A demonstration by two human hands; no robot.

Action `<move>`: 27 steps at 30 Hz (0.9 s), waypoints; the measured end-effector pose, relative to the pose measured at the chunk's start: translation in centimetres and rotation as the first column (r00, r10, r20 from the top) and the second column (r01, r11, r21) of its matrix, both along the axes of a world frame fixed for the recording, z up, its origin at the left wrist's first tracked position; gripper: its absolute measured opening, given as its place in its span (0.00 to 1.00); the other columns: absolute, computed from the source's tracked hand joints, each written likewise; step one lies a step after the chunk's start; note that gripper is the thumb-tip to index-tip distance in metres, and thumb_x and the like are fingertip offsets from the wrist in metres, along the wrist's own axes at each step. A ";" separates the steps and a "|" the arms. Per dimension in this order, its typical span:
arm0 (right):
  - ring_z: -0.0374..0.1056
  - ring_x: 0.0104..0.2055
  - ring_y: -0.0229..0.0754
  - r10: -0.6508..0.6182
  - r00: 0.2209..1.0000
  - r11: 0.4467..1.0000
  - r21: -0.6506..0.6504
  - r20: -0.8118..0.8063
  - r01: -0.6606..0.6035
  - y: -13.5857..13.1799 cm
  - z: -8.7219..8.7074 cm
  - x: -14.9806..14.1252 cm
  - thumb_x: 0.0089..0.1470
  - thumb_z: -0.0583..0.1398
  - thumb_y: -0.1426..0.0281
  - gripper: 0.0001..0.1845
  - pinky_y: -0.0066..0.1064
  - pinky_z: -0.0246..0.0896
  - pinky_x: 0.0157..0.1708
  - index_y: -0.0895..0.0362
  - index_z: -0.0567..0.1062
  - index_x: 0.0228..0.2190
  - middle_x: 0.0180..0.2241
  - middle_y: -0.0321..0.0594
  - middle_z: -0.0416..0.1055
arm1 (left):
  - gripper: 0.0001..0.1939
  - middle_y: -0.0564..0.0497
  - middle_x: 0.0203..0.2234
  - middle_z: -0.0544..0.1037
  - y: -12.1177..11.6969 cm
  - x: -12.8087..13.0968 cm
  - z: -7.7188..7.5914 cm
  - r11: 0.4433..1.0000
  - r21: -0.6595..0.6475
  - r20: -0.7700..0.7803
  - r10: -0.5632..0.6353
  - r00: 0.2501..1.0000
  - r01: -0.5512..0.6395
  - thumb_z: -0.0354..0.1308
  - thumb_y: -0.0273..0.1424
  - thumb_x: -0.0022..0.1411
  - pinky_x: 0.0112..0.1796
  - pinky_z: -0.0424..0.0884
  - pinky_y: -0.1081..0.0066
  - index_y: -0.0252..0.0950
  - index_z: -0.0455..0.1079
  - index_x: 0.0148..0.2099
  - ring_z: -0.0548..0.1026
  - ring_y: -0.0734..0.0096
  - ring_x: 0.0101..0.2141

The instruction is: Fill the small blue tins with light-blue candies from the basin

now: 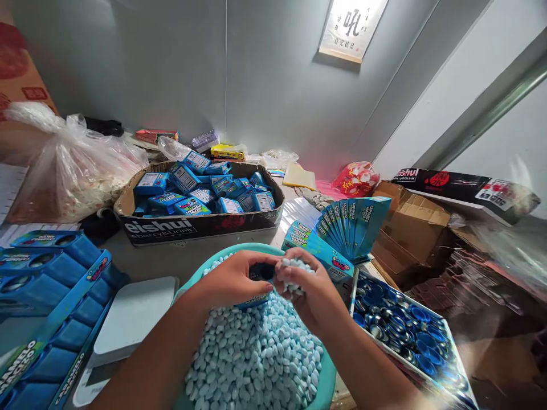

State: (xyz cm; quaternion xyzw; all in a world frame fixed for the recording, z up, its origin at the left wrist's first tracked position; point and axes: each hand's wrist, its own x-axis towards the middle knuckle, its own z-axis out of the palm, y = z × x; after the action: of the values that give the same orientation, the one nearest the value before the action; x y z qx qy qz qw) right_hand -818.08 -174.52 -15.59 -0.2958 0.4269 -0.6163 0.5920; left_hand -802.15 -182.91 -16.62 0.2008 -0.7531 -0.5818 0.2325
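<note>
My left hand (239, 279) is wrapped round a small blue box (261, 272), mostly hidden, with a dark opening beside the thumb. My right hand (310, 285) cups a handful of pale blue candies (298, 266) right next to that opening, fingers curled round them. Both hands are above a turquoise tub (329, 376) filled with loose candies (256, 359) of the same kind.
Left are a white scale (134, 313) and a tray of blue boxes (81, 319). Behind stands a carton (213, 228) of blue boxes (186, 179). To the right are fanned blue cartons (354, 228) and a box of blue-and-silver caps (397, 319).
</note>
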 end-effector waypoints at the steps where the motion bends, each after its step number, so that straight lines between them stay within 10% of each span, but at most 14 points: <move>1: 0.66 0.22 0.34 -0.022 1.000 0.999 -0.035 0.010 0.022 -0.4 0.6 0.0 0.39 0.72 0.69 0.16 0.23 0.55 0.20 0.54 0.73 0.29 0.22 0.31 0.73 | 0.16 0.51 0.40 0.84 0.1 -0.1 0.0 1.000 -0.011 0.004 -0.014 1.000 0.014 0.63 0.28 0.56 0.44 0.74 0.67 0.39 0.81 0.48 0.80 0.59 0.42; 27: 0.72 0.31 0.38 -0.386 0.920 0.867 -0.368 -0.069 0.336 -3.6 -1.9 3.2 0.48 0.71 0.71 0.08 0.28 0.65 0.30 0.52 0.76 0.28 0.23 0.28 0.72 | 0.07 0.56 0.31 0.72 -0.8 -0.1 -1.3 0.998 0.004 0.039 -0.066 0.997 0.066 0.61 0.28 0.56 0.34 0.63 0.74 0.34 0.70 0.39 0.68 0.73 0.33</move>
State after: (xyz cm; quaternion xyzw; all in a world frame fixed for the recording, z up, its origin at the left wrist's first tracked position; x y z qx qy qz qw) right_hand -814.93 -178.07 -17.46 -0.3534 0.3991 -0.7596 0.3725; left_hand -802.22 -183.71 -17.96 0.1874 -0.7630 -0.5860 0.1982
